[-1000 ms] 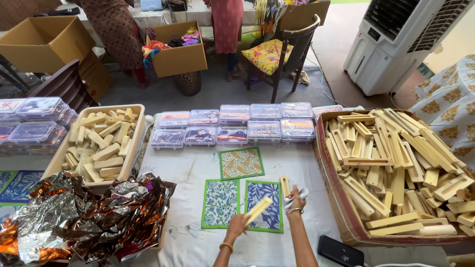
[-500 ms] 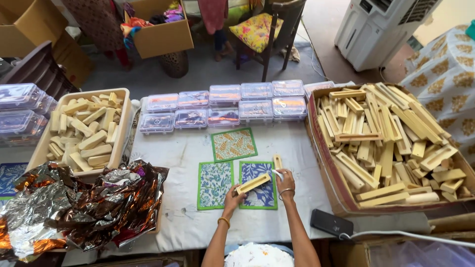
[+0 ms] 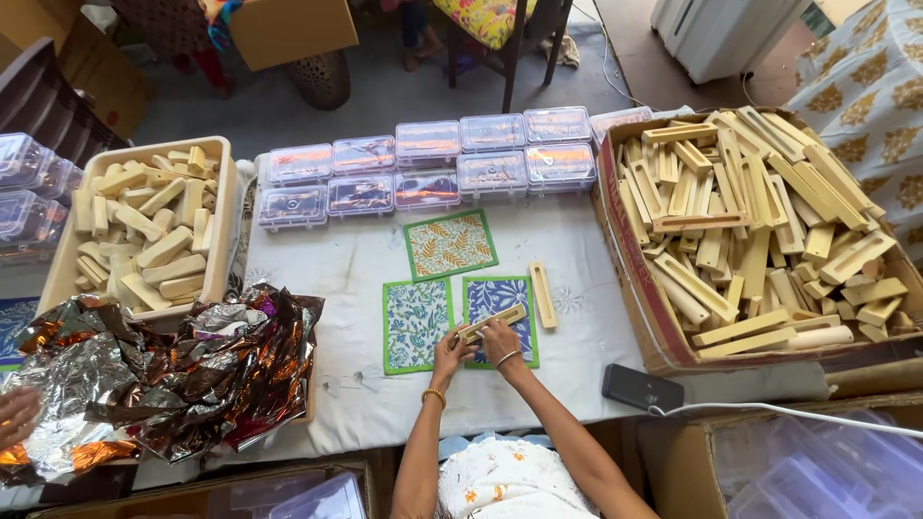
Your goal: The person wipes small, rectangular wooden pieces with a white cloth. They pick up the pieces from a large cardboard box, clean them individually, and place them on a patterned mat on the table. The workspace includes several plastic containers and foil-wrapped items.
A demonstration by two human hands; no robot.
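Over the blue printed mat (image 3: 500,306), both hands' grip (image 3: 452,348) (image 3: 500,338) pinching one wooden piece (image 3: 490,323) (cardboard box (image 3: 635,279) heaped with more).

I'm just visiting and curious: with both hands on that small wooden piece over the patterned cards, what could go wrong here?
1. The wooden piece, held by the left hand and right hand over the blue card, could slip and shift or mark the card.
2. A loose wooden strip lies right beside the hands; a nudge might knock it askew.
3. The black phone sits near the table edge by the right forearm and might get pushed off.
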